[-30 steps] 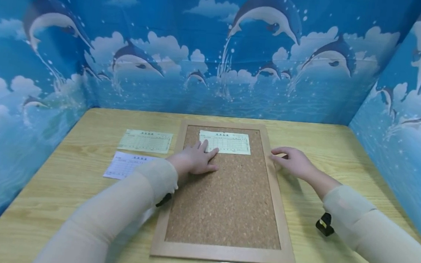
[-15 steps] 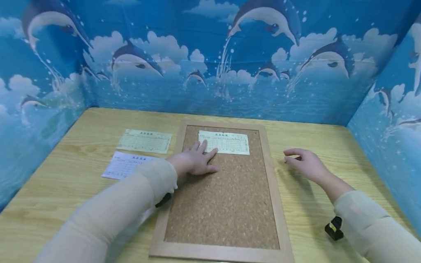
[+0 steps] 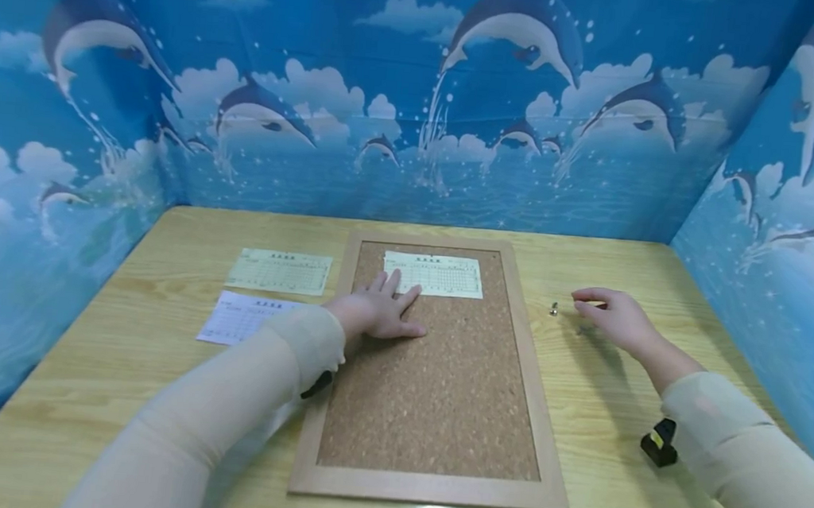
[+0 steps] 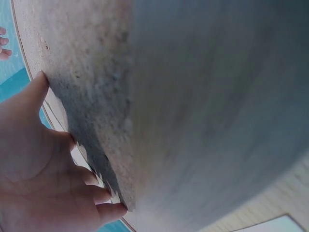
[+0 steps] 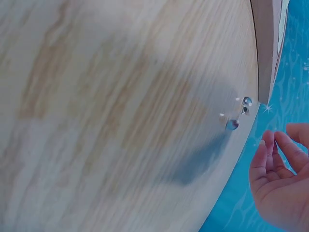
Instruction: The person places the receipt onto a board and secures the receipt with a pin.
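Note:
My left hand lies spread on the framed corkboard, its fingertips over the lower left part of a pale green printed slip near the board's top. A small dark dot shows at that slip's top edge. In the left wrist view the fingers stretch across the cork. My right hand hovers right of the board, thumb and fingers loosely bent with a gap between them. Just left of its fingertips, on the table, lie small shiny metal pieces resembling pushpins; they also show as rounded silvery shapes in the right wrist view.
Left of the board, another pale green slip and a pale lilac slip lie on the wooden table; my left sleeve partly covers the lilac one. A blue dolphin-print backdrop encloses the table's back and sides.
My right hand has moved right, from beside the board's frame past the small metal pieces, which have come into sight. My left hand has stayed in place on the slip and board.

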`<act>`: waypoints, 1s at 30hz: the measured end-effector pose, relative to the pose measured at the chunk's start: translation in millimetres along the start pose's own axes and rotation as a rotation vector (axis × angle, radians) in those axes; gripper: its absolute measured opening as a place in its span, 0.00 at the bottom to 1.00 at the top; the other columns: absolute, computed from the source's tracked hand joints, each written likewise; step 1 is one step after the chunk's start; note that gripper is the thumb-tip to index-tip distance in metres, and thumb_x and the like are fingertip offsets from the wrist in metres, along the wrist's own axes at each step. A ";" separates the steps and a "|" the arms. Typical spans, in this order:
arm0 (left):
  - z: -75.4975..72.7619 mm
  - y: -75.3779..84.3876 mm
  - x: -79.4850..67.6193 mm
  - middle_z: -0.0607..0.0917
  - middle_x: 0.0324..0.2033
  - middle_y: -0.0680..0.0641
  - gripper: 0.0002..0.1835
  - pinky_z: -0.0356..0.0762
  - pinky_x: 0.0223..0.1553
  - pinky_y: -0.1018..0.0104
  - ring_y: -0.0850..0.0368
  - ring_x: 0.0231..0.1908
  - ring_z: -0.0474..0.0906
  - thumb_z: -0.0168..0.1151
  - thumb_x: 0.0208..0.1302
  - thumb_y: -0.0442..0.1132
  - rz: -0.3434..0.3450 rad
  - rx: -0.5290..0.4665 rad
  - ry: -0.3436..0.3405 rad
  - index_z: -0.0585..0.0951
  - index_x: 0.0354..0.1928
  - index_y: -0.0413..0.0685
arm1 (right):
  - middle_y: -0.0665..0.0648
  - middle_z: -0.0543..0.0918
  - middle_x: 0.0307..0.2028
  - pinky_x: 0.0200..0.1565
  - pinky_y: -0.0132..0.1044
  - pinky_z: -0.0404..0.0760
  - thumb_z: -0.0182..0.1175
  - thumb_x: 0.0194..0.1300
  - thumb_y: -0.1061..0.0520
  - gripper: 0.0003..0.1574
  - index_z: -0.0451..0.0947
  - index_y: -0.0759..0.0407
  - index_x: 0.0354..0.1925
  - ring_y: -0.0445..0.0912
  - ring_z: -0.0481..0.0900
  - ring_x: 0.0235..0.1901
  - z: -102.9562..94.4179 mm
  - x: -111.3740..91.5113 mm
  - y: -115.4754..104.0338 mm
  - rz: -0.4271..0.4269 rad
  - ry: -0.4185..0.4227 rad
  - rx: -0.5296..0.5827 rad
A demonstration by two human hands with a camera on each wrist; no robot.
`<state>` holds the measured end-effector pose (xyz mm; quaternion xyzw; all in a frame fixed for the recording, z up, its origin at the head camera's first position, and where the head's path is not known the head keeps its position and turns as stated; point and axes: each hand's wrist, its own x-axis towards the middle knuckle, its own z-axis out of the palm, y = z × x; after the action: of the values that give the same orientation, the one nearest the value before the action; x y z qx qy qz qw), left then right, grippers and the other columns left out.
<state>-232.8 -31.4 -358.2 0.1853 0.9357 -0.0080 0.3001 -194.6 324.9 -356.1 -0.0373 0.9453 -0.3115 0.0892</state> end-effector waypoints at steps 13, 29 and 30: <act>1.4 -1.5 2.2 0.28 0.71 0.44 0.45 0.38 0.67 0.46 0.45 0.69 0.25 0.35 0.60 0.74 0.012 0.006 0.003 0.34 0.72 0.67 | 0.76 0.71 0.54 0.48 0.57 0.72 0.50 0.70 0.52 0.27 0.69 0.74 0.56 0.67 0.71 0.51 2.8 -9.5 14.1 0.049 0.004 -0.048; 1.8 -0.5 3.2 0.28 0.71 0.44 0.46 0.38 0.67 0.46 0.45 0.70 0.25 0.34 0.58 0.75 -0.003 0.001 -0.010 0.34 0.72 0.67 | 0.69 0.79 0.44 0.48 0.56 0.71 0.56 0.65 0.51 0.27 0.73 0.73 0.52 0.63 0.74 0.46 21.5 -17.8 24.9 0.116 0.073 -0.037; 1.8 -0.5 2.8 0.28 0.71 0.44 0.46 0.38 0.67 0.46 0.45 0.69 0.25 0.35 0.58 0.75 -0.001 0.000 -0.006 0.34 0.72 0.67 | 0.69 0.79 0.44 0.47 0.56 0.71 0.56 0.65 0.51 0.27 0.73 0.73 0.51 0.63 0.74 0.46 22.6 -17.7 25.0 0.121 0.081 -0.035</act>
<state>-234.0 -31.2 -361.4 0.1846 0.9349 -0.0086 0.3030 -173.2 334.0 -386.2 0.0312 0.9539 -0.2904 0.0689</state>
